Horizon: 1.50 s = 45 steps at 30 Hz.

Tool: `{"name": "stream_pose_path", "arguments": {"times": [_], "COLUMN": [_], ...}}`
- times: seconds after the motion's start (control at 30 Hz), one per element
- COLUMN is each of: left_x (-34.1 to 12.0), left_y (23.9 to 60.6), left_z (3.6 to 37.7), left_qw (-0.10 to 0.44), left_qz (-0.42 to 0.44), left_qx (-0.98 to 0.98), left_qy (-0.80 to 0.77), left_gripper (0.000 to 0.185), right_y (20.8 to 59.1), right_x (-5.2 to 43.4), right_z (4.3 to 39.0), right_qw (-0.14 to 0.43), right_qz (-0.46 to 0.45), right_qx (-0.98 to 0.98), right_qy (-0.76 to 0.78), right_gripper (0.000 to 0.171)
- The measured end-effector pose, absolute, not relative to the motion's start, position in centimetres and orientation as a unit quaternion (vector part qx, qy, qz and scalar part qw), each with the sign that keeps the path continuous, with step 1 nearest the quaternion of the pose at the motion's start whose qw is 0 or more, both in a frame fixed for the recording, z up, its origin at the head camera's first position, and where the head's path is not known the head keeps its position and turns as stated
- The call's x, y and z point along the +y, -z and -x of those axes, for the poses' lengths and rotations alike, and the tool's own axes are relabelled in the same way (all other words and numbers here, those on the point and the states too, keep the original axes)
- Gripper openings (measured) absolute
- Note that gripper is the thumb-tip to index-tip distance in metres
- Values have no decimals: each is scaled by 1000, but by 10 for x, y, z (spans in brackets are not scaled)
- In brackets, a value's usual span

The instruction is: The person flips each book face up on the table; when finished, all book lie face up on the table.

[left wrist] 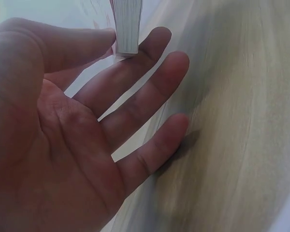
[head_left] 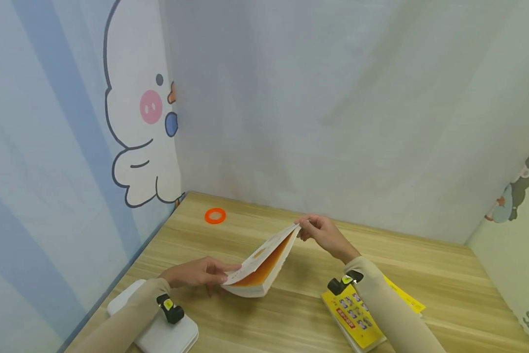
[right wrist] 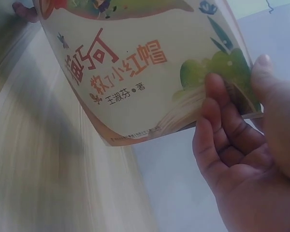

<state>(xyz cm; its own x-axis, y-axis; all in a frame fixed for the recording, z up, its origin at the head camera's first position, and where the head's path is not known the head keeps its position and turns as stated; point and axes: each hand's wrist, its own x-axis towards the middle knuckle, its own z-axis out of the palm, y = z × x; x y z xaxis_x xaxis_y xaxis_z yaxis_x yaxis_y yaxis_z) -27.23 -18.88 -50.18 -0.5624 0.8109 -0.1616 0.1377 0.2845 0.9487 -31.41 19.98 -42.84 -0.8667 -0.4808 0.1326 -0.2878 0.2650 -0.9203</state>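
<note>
In the head view, a wood-grain desk fills the lower part, its far edge running along a grey-white curtain. Its left edge runs beside a blue-striped curtain printed with a white cartoon figure; at the right stands a pale green panel. A paperback book is held tilted above the middle of the desk, gaping to show orange inside. The left hand pinches its near end, the right hand its raised far end. An orange ring lies near the far left corner, well apart from both hands. A white case sits beneath the left forearm, and the right forearm partly covers a yellow book. Wood grain stretches between these two, and again from the right arm to the right edge.

In the left wrist view, that grip is narrow: thumb and forefinger close on the paperback's page block, the other fingers spread over the desk.

In the right wrist view, bent fingers touch the illustrated cover at one corner, thumb opposite; orange-red Chinese title characters show.
</note>
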Motion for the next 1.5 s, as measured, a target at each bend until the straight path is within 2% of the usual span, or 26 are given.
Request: {"name": "stream_pose_path", "arguments": {"times": [0.47,1.0,1.2,1.3,1.4,1.5], "left_x": [-187,-185,-187,-187,-186,-187], "left_y": [499,504,507,509,511,512], "left_z": [266,265,265,264,265,267], "left_qw": [344,322,352,348,311,280], "left_qz": [-334,-333,-341,-356,-371,-372], "left_qx": [708,714,660,646,666,687], "left_qy": [-519,-525,-569,-578,-568,-558], "left_gripper": [59,50,68,74,66,51], "right_y": [425,421,419,419,419,419], "right_x": [194,192,191,190,190,189], "right_z": [315,321,321,321,322,322], "right_qw": [66,53,43,39,33,24], "right_qz": [249,238,231,226,223,223], "right_qx": [796,793,796,798,798,800], "right_qy": [548,558,558,558,559,556], "right_gripper": [34,34,33,33,32,32]}}
